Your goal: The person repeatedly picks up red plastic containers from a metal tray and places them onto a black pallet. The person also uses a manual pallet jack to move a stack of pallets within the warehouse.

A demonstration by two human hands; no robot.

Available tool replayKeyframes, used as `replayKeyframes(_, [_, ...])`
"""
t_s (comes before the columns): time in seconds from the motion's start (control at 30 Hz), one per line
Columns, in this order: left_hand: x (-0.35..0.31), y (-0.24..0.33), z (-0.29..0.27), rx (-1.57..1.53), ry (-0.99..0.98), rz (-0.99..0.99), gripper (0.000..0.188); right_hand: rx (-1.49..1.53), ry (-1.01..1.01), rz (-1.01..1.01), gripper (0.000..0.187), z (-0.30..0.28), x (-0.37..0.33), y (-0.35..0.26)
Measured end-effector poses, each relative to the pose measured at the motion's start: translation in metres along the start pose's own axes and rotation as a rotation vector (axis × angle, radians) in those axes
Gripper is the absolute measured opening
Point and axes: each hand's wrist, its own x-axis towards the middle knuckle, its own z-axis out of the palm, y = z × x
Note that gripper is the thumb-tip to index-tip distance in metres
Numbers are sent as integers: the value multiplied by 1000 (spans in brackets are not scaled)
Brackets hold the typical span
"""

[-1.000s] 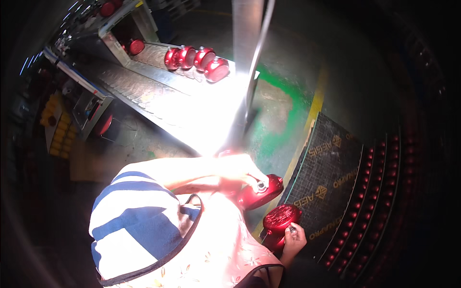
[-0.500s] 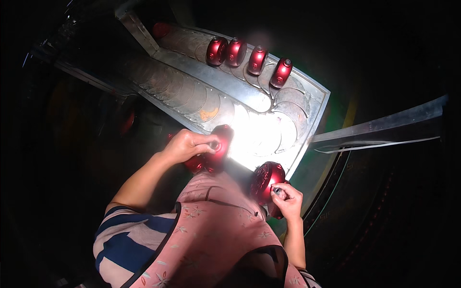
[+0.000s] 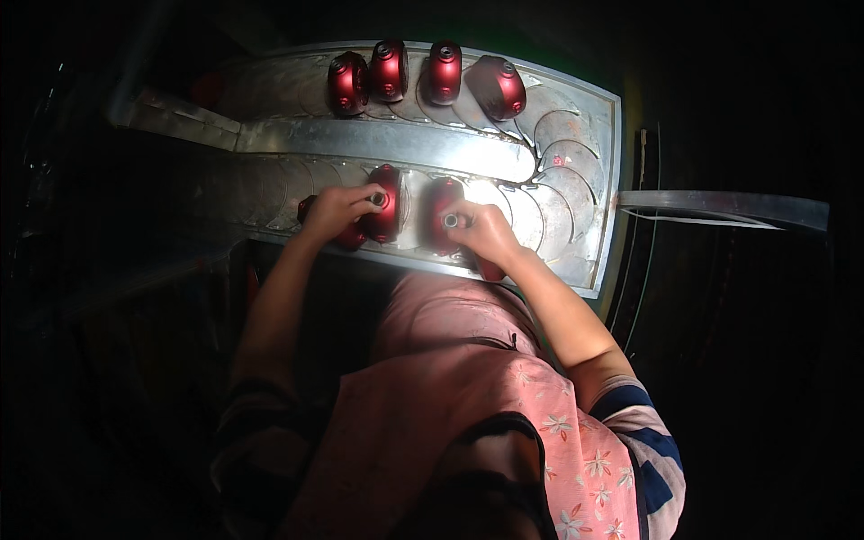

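Red vessels [image 3: 389, 72] stand free at upper centre; mid-frame, our left hand [image 3: 337, 211] and right hand [image 3: 490, 232] each grip another vessel [image 3: 388, 218], unreleased.

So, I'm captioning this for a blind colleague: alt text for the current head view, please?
A person's left hand and right hand grip red metallic vessels by their necks at a metal conveyor; four more red vessels line its far side.
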Motion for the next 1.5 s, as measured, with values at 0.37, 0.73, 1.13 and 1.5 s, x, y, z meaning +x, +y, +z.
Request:
replayKeyframes(0.37, [19, -31, -23, -468, -135, 154, 32, 192, 415, -38, 37, -39, -31, 18])
replayKeyframes(0.73, [75, -112, -106, -207, 832, 218, 58, -196, 704, -83, 54, -56, -49, 28])
replayKeyframes(1.13, [197, -271, -182, 104, 944, -354, 72, -180, 1181, 143, 52, -18, -156, 11])
replayKeyframes(1.5, [176, -226, -188, -407, 1026, 86, 61, -450, 1302, 313, 49, 60, -221, -77])
